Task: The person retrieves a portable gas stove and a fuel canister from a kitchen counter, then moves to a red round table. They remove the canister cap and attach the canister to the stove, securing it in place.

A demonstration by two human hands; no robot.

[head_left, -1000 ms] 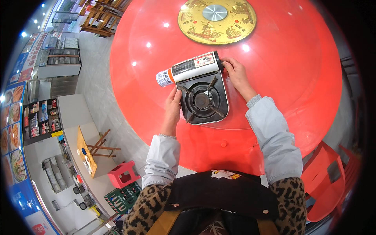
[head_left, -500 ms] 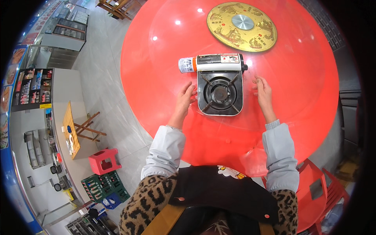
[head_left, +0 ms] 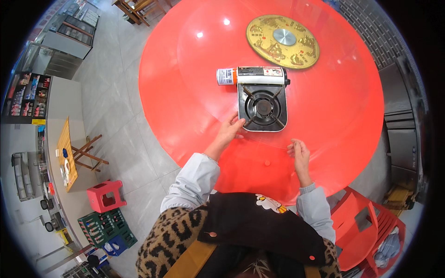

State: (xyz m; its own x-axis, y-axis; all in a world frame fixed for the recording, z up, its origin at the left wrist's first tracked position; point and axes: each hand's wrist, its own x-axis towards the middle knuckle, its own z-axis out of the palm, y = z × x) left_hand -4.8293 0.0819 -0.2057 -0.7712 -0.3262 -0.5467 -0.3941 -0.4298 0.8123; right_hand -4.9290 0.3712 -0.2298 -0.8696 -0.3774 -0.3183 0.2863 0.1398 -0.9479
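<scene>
A portable gas stove (head_left: 262,107) sits on the red tabletop, with a black square burner plate and a white canister housing along its far side. A white and orange gas canister (head_left: 226,76) sticks out of the housing's left end. My left hand (head_left: 227,133) is at the stove's near left corner, fingers apart, with fingertips at or touching the edge. My right hand (head_left: 300,155) is off the stove's near right corner, over the table, with its fingers curled in. Whether anything is between those fingers cannot be made out.
Beyond the stove, a round gold board with a silver centre (head_left: 283,41) rests on the round red table (head_left: 185,92). Red chairs (head_left: 354,227) stand close at my right. To the left are a pink stool (head_left: 106,196), a green bottle crate (head_left: 103,227) and a folding wooden table (head_left: 68,155).
Both hands have come nearer to me from the stove's sides; the left is now at its near corner. My right fingers have curled in. The view has shifted slightly.
</scene>
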